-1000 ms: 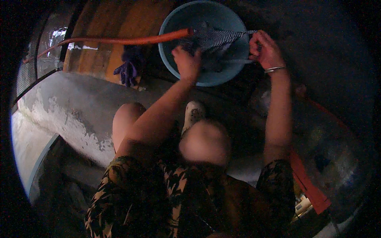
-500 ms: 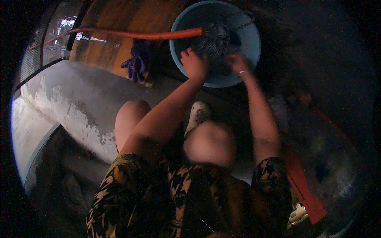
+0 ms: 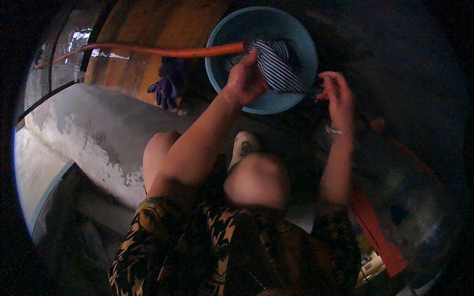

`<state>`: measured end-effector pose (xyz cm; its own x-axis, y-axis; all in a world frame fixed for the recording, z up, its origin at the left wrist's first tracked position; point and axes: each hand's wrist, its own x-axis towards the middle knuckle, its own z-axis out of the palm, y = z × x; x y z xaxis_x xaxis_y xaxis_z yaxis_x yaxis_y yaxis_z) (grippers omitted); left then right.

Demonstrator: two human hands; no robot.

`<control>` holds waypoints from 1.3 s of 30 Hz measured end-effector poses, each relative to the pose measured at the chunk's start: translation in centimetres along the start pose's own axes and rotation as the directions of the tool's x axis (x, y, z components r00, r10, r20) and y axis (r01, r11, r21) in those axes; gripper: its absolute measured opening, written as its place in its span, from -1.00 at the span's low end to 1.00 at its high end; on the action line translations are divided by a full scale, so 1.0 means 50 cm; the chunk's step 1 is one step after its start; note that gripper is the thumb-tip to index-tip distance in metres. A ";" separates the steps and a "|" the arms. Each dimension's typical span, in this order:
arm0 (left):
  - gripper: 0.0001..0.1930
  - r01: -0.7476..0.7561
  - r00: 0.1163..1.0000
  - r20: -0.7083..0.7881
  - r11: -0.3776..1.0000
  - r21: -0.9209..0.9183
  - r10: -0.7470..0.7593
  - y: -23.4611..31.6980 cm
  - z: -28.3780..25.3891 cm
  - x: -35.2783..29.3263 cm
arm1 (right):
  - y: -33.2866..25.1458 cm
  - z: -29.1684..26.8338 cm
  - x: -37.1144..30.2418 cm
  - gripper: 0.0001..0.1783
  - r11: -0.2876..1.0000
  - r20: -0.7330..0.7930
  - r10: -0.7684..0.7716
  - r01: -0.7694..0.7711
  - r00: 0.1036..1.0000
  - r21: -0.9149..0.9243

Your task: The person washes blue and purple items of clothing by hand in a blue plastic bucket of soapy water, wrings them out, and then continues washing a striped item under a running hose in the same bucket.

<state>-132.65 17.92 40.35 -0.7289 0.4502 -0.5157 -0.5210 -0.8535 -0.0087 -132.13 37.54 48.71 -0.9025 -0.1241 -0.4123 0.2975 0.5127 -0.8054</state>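
Dim spot, peeling concrete [image 3: 94, 133] well left of the fingers, glove [image 3: 165, 89] closer, hose [image 3: 197, 52] ending beside them. Left hand [image 3: 246, 80] is curled on the cloth [image 3: 279, 69] in the basin [image 3: 242, 25], thumb on top. Cloth looks soft, probably heavier and slippery if wet, so grab bunched folds or a corner. Right hand [image 3: 338, 93] is half-curled by the cloth's tip, too blurry to tell if it's pinching

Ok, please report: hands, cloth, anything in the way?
Left hand on striped cloth, right hand at its end; grips unclear. Cloth over blue basin. Orange hose crosses basin's left rim, tip near cloth.
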 end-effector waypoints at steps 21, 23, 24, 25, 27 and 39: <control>-0.50 -0.089 0.955 -0.156 0.743 0.663 0.253 -0.048 -0.169 0.052 | 0.148 0.182 0.205 -0.39 0.934 -0.146 -0.141 0.181 0.979 0.309; -0.50 -0.027 0.965 -0.235 0.932 0.362 0.119 -0.036 -0.164 0.054 | 0.106 0.229 0.212 -0.48 0.600 -0.042 0.169 -0.069 0.985 0.797; -0.50 0.006 0.966 -0.255 0.982 0.191 0.043 -0.030 -0.159 0.054 | 0.106 0.264 0.214 -0.48 0.593 -0.039 0.166 -0.068 0.985 0.802; -0.50 0.057 0.967 -0.249 0.998 0.003 -0.055 -0.039 -0.146 0.065 | 0.127 0.280 0.212 -0.50 0.689 -0.071 0.281 -0.149 0.957 0.709; -0.47 -0.004 0.966 -0.259 1.000 -0.013 0.001 -0.014 -0.128 0.070 | 0.137 0.311 0.197 -0.53 0.911 -0.220 0.158 -0.056 0.963 0.409; -0.81 -0.067 0.995 -0.067 0.992 0.107 0.074 -0.044 -0.210 0.233 | 0.158 0.283 0.271 -0.65 0.967 -0.271 -0.014 -0.056 0.962 -0.250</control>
<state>-135.32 22.30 25.38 -0.7341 0.3669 -0.5714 -0.5157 -0.8486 0.1177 -137.62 27.87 30.73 -0.9573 0.1038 -0.2699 0.2605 0.7149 -0.6489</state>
